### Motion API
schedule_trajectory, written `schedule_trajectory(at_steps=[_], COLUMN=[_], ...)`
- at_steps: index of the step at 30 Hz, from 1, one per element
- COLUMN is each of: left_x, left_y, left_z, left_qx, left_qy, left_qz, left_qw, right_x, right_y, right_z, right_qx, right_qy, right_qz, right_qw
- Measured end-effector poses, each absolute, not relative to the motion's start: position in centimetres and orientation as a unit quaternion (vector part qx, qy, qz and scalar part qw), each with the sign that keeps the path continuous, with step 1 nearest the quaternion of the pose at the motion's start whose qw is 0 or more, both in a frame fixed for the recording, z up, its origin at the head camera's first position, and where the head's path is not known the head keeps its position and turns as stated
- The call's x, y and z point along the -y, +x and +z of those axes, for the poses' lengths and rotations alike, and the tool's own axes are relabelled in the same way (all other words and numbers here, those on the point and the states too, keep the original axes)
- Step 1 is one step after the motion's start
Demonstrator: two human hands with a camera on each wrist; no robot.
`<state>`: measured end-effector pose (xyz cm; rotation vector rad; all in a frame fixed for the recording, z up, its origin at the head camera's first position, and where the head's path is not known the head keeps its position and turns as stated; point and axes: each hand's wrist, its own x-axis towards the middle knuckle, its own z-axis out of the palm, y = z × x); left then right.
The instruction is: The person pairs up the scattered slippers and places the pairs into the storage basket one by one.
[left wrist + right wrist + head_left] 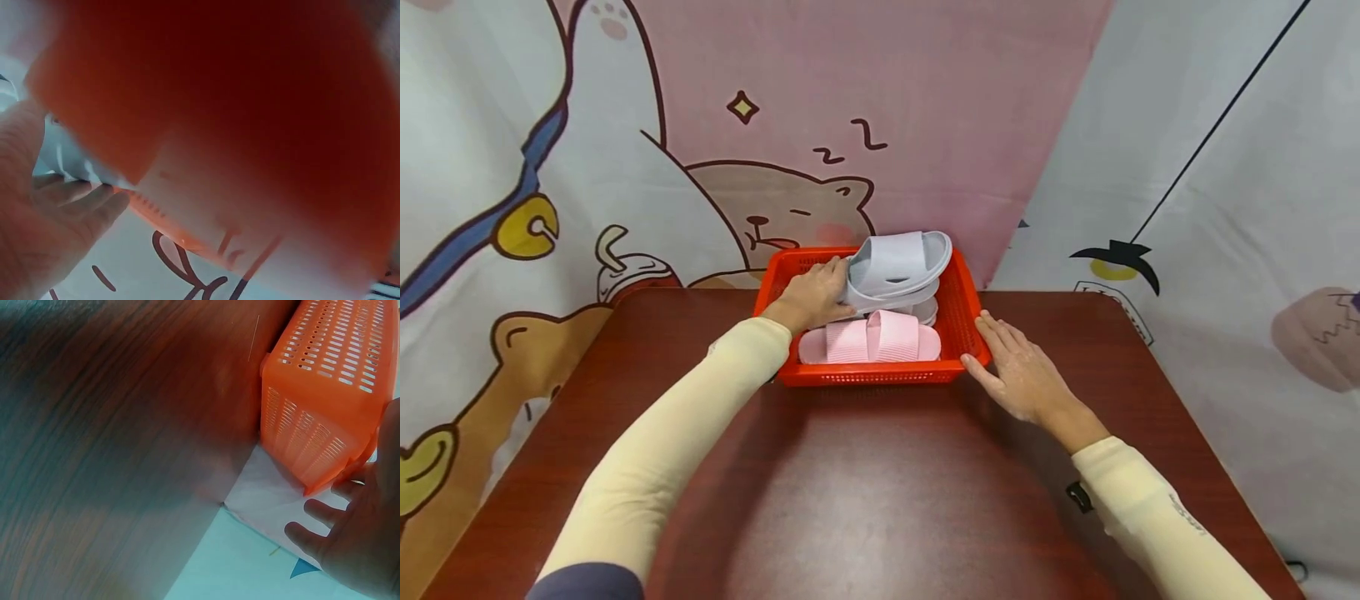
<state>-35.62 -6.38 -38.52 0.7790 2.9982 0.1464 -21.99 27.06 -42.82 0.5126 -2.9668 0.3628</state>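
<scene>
A red plastic basket point(880, 377) on the table holds slippers. A pair of pink slippers point(895, 337) lies side by side along its front. Behind them, a light grey slipper point(898, 258) lies tilted over another grey slipper point(928, 310), its toe rising toward the back right. My left hand point(816, 293) reaches over the basket's left side and grips the upper grey slipper's near end between thumb and fingers. In the left wrist view that hand point(56, 212) is at the slipper's edge. My right hand point(1022, 371) touches the basket's right front corner, fingers spread and fairly straight.
The dark reddish wooden table point(880, 500) extends in front of the basket and to both sides. A cartoon-printed cloth point(962, 108) hangs close behind the basket and along the table's sides.
</scene>
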Motion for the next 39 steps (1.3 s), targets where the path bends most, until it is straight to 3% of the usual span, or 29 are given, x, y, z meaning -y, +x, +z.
schedule_trajectory(at_steps=[10,28,36,39], left_x=[5.3,8.2,10.6,11.3], left_y=[-34.9,-33.0,-29.7,-28.0], left_z=[-37.9,-36.8,-36.5,-36.7], left_qx=[-0.978,-0.973,-0.965,-0.959], left_qy=[0.202,0.224,0.251,0.265], left_qz=[-0.043,0.041,0.063,0.067], left_qw=[-0.014,0.022,-0.042,-0.07], right_x=[-26.9,-27.3,-27.6,-27.6], right_y=[-22.0,-21.8,-21.4,-21.1], right_z=[-42.4,-42.5,-42.3,-42.1], right_qx=[0.974,0.973,0.951,0.947], right_qy=[0.177,0.169,0.202,0.209], right_qz=[0.127,0.145,0.171,0.173], right_qw=[0.064,0.065,0.161,0.174])
